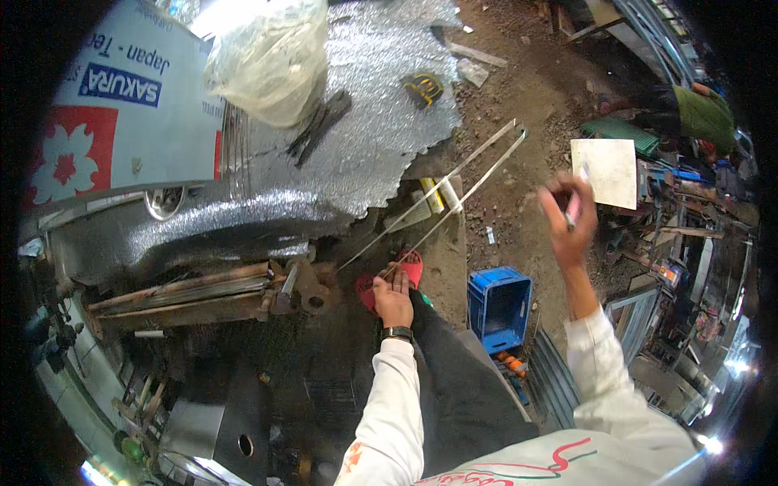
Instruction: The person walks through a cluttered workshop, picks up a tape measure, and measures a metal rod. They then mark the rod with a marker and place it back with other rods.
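My right hand (572,215) is raised at the right, its fingers curled round a slim pen-like thing (574,207); motion blurs it somewhat. Close beside that hand is a cream-coloured rectangular sheet (617,180). Lower in the middle, my left hand (395,301) has its fingers stretched forward above my red sandals (412,267). Something brownish shows by its fingertips, too small to make out. Ahead of the left hand, a long narrow frame of thin metal strips (485,155) slants up to the right.
A textured silvery sheet (381,89) with a ragged edge carries a cloudy plastic bag (271,65) and a yellow-black tape measure (423,89). A blue crate (500,312) stands on the dirt floor, near corrugated metal (553,377). Scrap lines the right side, where another person (703,113) is partly visible.
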A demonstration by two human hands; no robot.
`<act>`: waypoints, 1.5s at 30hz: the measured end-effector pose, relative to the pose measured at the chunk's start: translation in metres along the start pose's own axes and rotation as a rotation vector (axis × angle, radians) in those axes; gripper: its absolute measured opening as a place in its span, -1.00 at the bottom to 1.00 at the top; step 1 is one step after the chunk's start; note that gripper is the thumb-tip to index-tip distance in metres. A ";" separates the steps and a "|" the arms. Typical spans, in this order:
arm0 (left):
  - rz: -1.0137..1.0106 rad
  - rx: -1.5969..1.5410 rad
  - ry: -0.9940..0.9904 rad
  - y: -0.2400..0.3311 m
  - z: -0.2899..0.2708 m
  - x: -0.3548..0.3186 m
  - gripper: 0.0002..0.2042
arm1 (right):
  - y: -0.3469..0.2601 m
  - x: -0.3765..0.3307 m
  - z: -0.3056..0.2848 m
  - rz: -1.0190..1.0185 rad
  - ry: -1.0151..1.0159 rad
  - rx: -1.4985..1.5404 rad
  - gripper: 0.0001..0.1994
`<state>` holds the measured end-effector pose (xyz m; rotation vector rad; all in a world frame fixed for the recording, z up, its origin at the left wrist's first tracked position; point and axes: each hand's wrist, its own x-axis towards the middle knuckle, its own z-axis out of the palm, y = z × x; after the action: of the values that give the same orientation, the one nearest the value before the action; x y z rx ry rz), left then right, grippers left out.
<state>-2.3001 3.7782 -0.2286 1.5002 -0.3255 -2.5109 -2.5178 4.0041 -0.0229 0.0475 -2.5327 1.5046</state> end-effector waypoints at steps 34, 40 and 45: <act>0.048 1.666 -1.986 -0.325 0.362 -0.340 -0.69 | -0.031 -0.147 -0.432 0.552 0.441 0.528 -0.63; 0.046 1.671 -2.028 -0.346 0.396 -0.376 -0.68 | -0.023 -0.124 -0.464 0.477 0.373 0.545 -0.69; -0.215 1.642 -1.817 -0.441 0.434 -0.408 -0.81 | 0.013 -0.134 -0.554 0.604 0.745 0.209 -0.55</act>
<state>-2.5180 4.3519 0.1872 -1.5665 -2.6785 -2.5811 -2.3042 4.4846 0.1984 -1.1093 -1.8397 1.5520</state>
